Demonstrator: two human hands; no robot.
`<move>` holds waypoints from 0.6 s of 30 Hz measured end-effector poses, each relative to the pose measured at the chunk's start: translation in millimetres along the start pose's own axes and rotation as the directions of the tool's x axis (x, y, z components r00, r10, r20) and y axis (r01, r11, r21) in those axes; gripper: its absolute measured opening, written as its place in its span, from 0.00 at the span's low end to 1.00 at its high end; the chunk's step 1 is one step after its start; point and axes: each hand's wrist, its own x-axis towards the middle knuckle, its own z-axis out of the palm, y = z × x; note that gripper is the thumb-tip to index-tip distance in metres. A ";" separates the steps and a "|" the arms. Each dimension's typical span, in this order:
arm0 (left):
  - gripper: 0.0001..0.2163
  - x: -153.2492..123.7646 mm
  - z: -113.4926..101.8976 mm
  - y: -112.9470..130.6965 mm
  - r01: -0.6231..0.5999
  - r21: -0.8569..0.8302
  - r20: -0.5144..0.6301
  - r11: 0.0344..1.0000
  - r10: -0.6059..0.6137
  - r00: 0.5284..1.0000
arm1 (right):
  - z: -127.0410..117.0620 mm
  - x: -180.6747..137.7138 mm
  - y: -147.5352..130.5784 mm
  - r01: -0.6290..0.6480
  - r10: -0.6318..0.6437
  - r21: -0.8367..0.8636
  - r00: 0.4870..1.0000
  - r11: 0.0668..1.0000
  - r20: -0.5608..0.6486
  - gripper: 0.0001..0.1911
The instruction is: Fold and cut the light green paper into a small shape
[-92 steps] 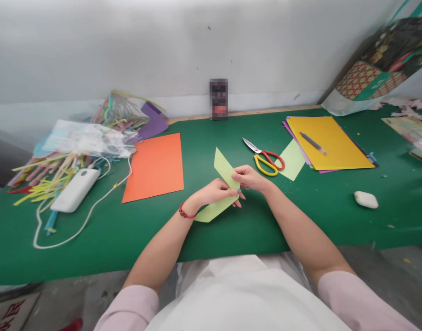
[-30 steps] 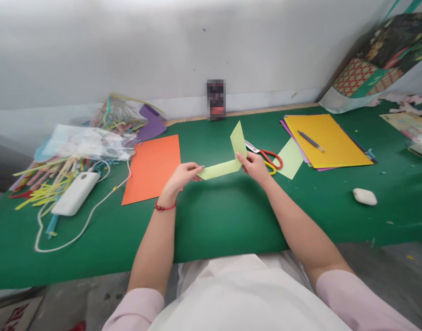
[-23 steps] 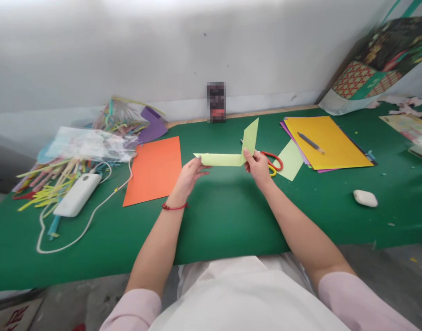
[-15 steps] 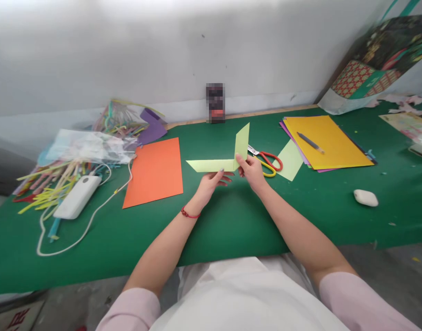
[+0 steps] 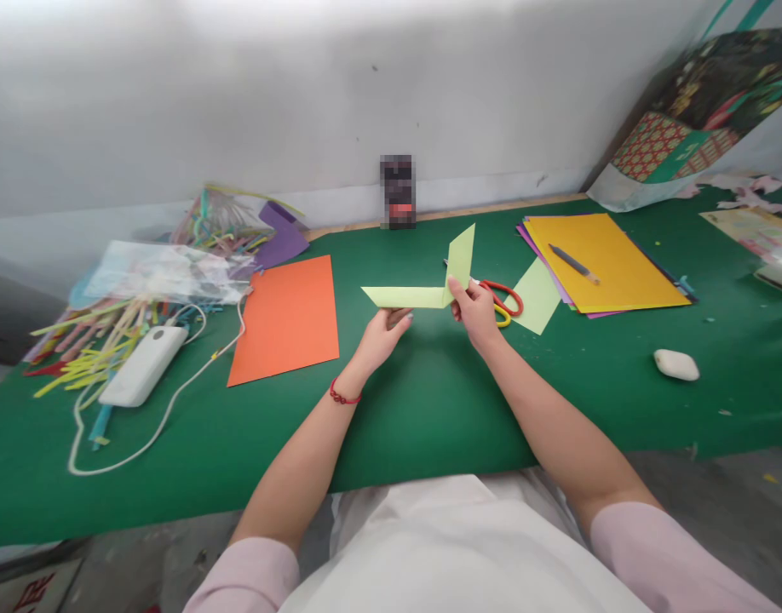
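Observation:
My right hand [image 5: 477, 313] is closed on a folded light-green paper strip [image 5: 407, 296], pinching it near its corner, with the thumb in front. From that corner one arm of the L-shaped strip runs left and the other stands up. My left hand [image 5: 378, 345] is under the strip's left arm, its fingertips partly hidden at the lower edge. Its thumb stretches out below the paper, apart from it. Just behind my right hand lie scissors with red and yellow handles [image 5: 507, 296], partly covered. A flat light-green paper piece [image 5: 537, 298] is beside them.
Orange paper [image 5: 289, 323] lies left on the green table [image 5: 422, 426]. Farther left are a white power bank [image 5: 145, 366] with a cable and paper scraps [image 5: 77, 340]. A pen [image 5: 573, 262] rests on yellow sheets [image 5: 627, 272] at right, near a white case [image 5: 676, 364].
The folded strip and my right hand have shifted slightly right and the strip slightly up. My left hand has moved slightly left relative to the strip, its fingers now less visible.

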 end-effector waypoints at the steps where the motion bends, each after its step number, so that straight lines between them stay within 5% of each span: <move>1: 0.18 0.0 -0.1 0.1 -0.011 0.017 -0.003 1.000 0.011 1.000 | -0.2 -0.2 -0.1 -0.003 0.003 -0.001 1.000 1.000 0.003 0.24; 5: 0.17 -0.5 -0.1 5.2 -0.016 0.088 0.014 0.996 0.015 1.000 | -1.1 0.3 -0.2 -0.005 0.005 -0.021 1.000 1.000 0.010 0.24; 11: 0.26 -7.2 10.3 15.3 0.000 -0.113 0.097 0.994 0.011 0.995 | 5.8 -4.5 1.7 -0.021 0.022 -0.008 0.993 1.000 0.114 0.27; 18: 0.23 -7.9 16.2 6.8 -0.058 -0.129 -0.097 0.990 0.045 0.994 | 11.6 -9.8 5.5 -0.050 0.050 -0.008 0.972 0.999 0.229 0.26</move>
